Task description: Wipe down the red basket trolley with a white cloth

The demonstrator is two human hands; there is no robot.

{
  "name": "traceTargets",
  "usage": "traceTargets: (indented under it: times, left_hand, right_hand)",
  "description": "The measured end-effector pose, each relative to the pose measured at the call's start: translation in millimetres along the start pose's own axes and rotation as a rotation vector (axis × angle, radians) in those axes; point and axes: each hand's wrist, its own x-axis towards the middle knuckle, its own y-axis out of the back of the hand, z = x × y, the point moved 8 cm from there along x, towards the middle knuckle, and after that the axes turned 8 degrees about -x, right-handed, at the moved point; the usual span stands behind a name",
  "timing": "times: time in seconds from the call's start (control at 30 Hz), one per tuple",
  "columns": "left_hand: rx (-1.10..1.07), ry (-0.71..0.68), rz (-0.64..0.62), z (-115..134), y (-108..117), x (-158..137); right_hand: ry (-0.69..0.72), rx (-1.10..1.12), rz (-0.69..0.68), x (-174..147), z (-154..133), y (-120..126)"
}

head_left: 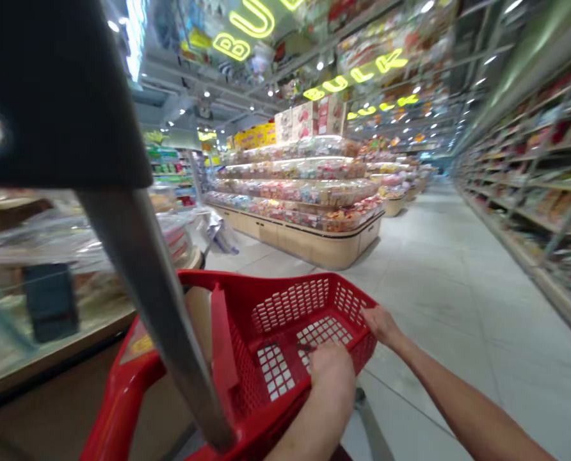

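Note:
A red plastic shopping cart point(292, 282) with slotted walls fills the lower middle; its basket holds no goods that I can see. My right hand point(381, 323) is closed over the rim at the cart's far right corner. Lower and closer, my left hand point(332, 366) is closed at the near side rim, its fingers partly hidden. A small dark thing point(306, 347) shows beside its fingertips, too blurred to name. Very near the camera, a grey metal post point(151, 294) with a black block on top crosses the left of the view.
Behind the cart stands a tiered island point(290, 221) of packaged goods. Another display counter point(88, 349) runs close on the left. A long shelf point(530, 166) lines the right side, with a tiled aisle point(449, 275) between. A pale plastic bag point(218, 230) hangs at the left counter's corner.

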Motion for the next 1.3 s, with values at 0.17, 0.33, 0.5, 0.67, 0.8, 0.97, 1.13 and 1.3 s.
traceTargets:
  times: [0.17, 0.33, 0.5, 0.67, 0.8, 0.97, 1.13, 1.3]
  left_hand:
    - [0.007, -0.105, 0.079, 38, -7, 28]
    - [0.058, -0.217, 0.073, 81, -15, 44]
    - [0.087, -0.417, 0.012, 120, -28, 43]
    - [0.082, -0.599, 0.080, 129, -29, 35]
    - [0.033, -0.735, 0.075, 112, -23, 33]
    - [0.062, -0.767, 0.075, 60, 2, 38]
    - [0.197, -0.601, 0.131, -34, 60, 52]
    - [0.244, -0.555, 0.246, -90, 91, 55]
  right_hand:
    - [-0.118, -0.114, 0.066, -10, 47, 20]
    - [-0.232, -0.131, 0.079, -23, 93, 38]
    - [-0.374, -0.121, 0.078, -54, 134, 54]
    - [-0.501, -0.189, 0.050, -84, 152, 66]
    - [-0.609, -0.284, 0.003, -102, 151, 66]
    - [-0.586, -0.336, 0.072, -119, 121, 67]
    - [-0.469, -0.260, 0.156, -102, 65, 55]
    - [-0.527, -0.235, 0.269, -81, 14, 52]
